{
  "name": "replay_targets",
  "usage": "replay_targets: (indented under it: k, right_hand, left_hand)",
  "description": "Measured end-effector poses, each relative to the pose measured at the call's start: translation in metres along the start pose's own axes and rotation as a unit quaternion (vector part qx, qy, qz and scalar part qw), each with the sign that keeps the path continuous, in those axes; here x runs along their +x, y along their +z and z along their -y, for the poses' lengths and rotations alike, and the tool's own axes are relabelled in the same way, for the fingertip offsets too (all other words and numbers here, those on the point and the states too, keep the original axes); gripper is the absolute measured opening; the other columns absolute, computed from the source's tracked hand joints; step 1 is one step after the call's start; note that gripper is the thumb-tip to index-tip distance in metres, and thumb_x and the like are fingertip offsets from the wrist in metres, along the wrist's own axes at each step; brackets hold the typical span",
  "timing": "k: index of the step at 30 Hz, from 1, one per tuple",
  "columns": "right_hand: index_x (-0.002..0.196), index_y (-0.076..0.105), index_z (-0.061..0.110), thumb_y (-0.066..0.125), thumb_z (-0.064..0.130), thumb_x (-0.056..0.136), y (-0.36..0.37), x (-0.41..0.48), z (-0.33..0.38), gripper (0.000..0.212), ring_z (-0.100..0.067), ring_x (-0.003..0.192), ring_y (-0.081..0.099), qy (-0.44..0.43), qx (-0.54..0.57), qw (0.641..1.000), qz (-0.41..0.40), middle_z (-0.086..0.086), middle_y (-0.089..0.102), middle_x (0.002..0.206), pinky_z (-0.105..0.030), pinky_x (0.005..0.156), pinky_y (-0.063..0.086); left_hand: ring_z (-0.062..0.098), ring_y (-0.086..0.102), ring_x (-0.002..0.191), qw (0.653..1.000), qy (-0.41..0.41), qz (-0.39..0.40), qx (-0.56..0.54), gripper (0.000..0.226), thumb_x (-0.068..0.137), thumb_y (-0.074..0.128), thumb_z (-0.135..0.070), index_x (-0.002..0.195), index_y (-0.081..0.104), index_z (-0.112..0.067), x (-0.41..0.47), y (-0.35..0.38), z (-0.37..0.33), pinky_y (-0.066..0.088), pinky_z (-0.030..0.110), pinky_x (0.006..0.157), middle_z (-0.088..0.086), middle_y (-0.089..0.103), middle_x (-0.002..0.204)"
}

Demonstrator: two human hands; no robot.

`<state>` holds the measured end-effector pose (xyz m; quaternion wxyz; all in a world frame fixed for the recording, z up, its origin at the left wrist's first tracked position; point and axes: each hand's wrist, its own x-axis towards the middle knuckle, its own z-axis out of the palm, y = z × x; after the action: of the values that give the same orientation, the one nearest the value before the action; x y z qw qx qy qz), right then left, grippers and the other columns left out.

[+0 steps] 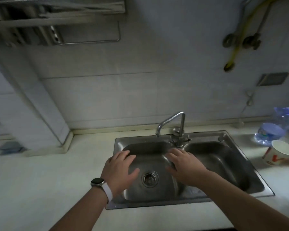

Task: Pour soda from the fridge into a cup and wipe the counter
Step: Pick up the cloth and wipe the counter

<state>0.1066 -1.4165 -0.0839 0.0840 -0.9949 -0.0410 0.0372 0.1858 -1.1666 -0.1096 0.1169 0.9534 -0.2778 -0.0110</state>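
Left hand and right hand are spread over the sink's left basin, grasping nothing. No soda in view, so probably fetch it first. The cup waits near the counter's right edge.

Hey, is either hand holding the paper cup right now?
No, the left hand and right hand are spread open above the sink, while the paper cup sits on the counter to its right.

Home kitchen: steel double sink, tiled wall.
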Motion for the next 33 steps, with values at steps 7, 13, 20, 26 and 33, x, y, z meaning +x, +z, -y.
replay_targets:
  k: [7,13,20,26,33]
  right_hand:
    - [0.148,0.033,0.026,0.041,0.046,0.097,0.0,0.039,0.045,0.055,-0.019,0.141,0.029,-0.13,-0.011,0.99,0.044,0.004,0.028,0.156,-0.038,0.112,0.031]
    - [0.146,0.035,0.025,0.039,0.047,0.097,0.012,0.06,0.103,0.054,-0.018,0.139,0.033,-0.266,0.009,0.962,0.063,0.003,0.032,0.154,-0.038,0.112,0.032]
    - [0.146,0.037,0.025,0.039,0.047,0.098,0.035,0.062,0.185,0.053,-0.02,0.14,0.03,-0.39,0.017,0.917,0.077,0.001,0.027,0.157,-0.036,0.11,0.029]
    - [0.146,0.038,0.023,0.04,0.046,0.099,0.047,0.051,0.262,0.053,-0.022,0.138,0.033,-0.469,0.002,0.878,0.092,-0.002,0.027,0.158,-0.035,0.109,0.032]
    - [0.146,0.039,0.023,0.041,0.046,0.099,0.066,0.047,0.361,0.052,-0.02,0.139,0.032,-0.474,0.001,0.876,0.09,-0.001,0.028,0.157,-0.034,0.109,0.03]
  left_hand:
    - [0.017,0.04,0.137,0.99,-0.129,-0.051,0.007,0.073,0.077,0.026,-0.064,0.133,0.057,-0.028,-0.063,-0.019,0.022,0.037,0.037,0.108,-0.003,0.048,0.146]
    - [0.02,0.054,0.125,0.961,-0.263,-0.077,0.047,0.062,0.078,0.039,-0.062,0.12,0.067,-0.026,-0.138,-0.03,0.041,0.049,0.041,0.095,-0.001,0.061,0.133]
    - [0.028,0.061,0.114,0.926,-0.359,-0.089,0.075,0.057,0.075,0.05,-0.058,0.113,0.072,-0.021,-0.228,-0.04,0.059,0.055,0.049,0.087,0.005,0.067,0.124]
    - [0.028,0.064,0.108,0.892,-0.418,-0.143,0.092,0.053,0.079,0.048,-0.053,0.11,0.073,-0.019,-0.296,-0.054,0.069,0.057,0.044,0.086,0.004,0.069,0.118]
    - [0.026,0.063,0.11,0.879,-0.443,-0.152,0.086,0.053,0.08,0.047,-0.055,0.112,0.072,-0.021,-0.368,-0.058,0.139,0.055,0.041,0.086,0.003,0.068,0.12]
